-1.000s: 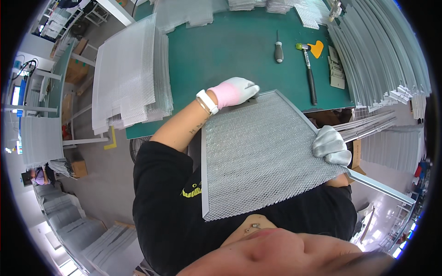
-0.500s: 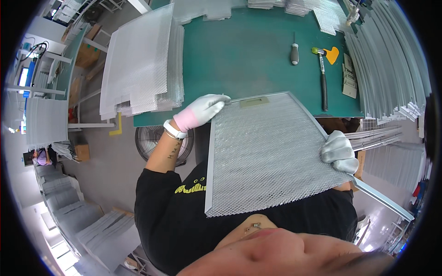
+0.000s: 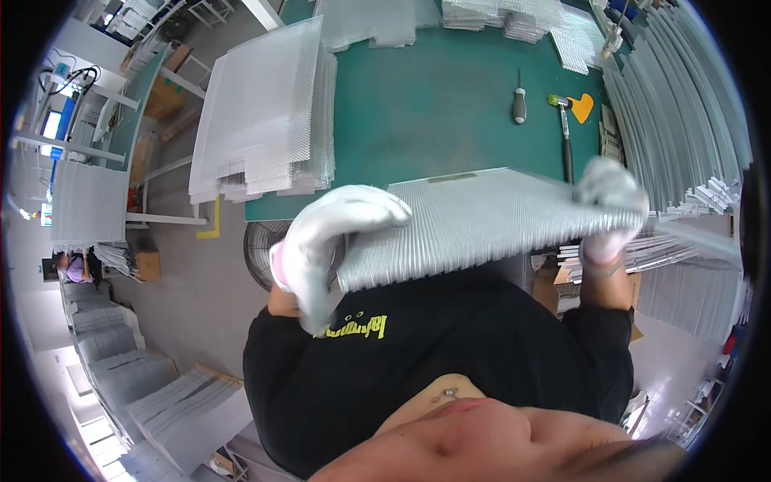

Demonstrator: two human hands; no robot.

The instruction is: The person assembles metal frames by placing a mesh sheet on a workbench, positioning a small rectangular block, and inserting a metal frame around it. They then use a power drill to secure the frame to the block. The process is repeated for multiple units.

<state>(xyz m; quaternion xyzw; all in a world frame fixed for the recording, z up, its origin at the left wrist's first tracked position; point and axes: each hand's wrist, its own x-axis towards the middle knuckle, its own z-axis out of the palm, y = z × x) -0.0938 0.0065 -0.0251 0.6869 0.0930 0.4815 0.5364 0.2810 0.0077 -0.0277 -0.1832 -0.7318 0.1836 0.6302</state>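
Observation:
A silvery mesh panel (image 3: 482,225) with a thin metal frame lies tilted between my body and the green workbench, its far edge at the bench front. My left hand (image 3: 341,229), in a white glove with a pink cuff, is at the panel's left edge. Its fingers reach over the mesh, while the thumb side is spread away, lower and blurred. At the right edge my gloved right hand (image 3: 610,197) is closed on the panel, smeared by motion. A pale metal strip (image 3: 695,241) extends rightward beyond that hand, also blurred.
On the green workbench (image 3: 426,104) lie a screwdriver (image 3: 520,106), a mallet (image 3: 566,136) and a yellow-orange plastic piece (image 3: 581,108). Mesh sheets (image 3: 257,104) are stacked at its left. Metal frame strips (image 3: 675,112) stand packed on the right. A floor fan (image 3: 261,253) stands below the bench's left end.
The panel's near edge has risen and tipped away from my body. My left hand has shifted down along the left edge, its fingers spreading; my right hand has moved up with the right side.

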